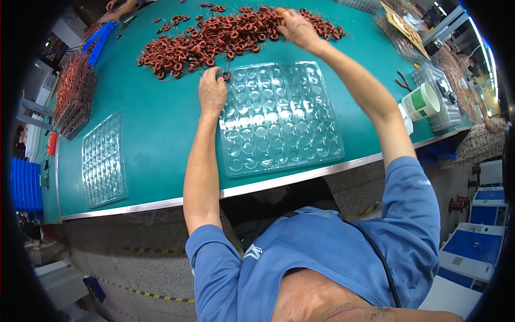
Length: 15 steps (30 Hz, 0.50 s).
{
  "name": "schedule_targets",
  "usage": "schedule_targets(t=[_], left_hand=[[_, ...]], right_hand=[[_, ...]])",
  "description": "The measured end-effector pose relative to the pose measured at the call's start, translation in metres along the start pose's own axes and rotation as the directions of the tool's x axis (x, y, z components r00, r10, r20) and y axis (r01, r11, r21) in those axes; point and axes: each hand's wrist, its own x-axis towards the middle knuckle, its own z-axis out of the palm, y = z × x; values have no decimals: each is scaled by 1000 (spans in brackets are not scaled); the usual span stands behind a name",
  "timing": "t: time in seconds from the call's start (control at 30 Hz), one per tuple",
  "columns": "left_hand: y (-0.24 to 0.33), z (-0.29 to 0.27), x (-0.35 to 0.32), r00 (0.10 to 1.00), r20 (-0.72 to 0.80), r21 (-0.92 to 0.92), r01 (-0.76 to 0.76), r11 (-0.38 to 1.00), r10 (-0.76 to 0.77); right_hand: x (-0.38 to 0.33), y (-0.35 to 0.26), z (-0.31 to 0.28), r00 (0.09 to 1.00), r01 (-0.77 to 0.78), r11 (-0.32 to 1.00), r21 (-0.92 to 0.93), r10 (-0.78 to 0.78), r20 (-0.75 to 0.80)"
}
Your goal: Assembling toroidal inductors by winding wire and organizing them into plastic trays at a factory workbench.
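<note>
A large heap of red-brown ring coils (214, 40) with thin wire leads lies across the far part of the green table. My right hand (298, 29) reaches onto the heap's right part, its fingers apart; something orange (280, 11) shows at a fingertip. Nearer to me, my left hand (212, 92) has its fingers bent beside the far left corner of a clear plastic tray (281, 115). One ring coil (226, 77) is at its thumb and fingertips, apart from the heap. Rows of round pockets cover the tray, which lies flat before me.
Another clear tray (103, 160) lies at the left. Stacked trays filled with coils (75, 96) stand beyond it, near a blue piece (100, 42). At the right are a white-and-green tub (421, 103), red-handled pliers (403, 80) and more clear trays (441, 96). Another person's arm (120, 9) shows far left.
</note>
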Motion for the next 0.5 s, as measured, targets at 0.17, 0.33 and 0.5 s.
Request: schedule_targets(t=[0.17,0.33,0.5], left_hand=[[-3,6,-4,999,-34,45,6,999,-5],[-5,-2,-9,999,-34,45,36,998,-35],[8,-2,-10,998,-39,-12,44,999,-45]], right_hand=[[-15,62,21,989,3,995,-95,11,150],[-6,64,47,990,141,977,-157,-140,19],[-10,89,54,997,70,996,48,-71,7]])
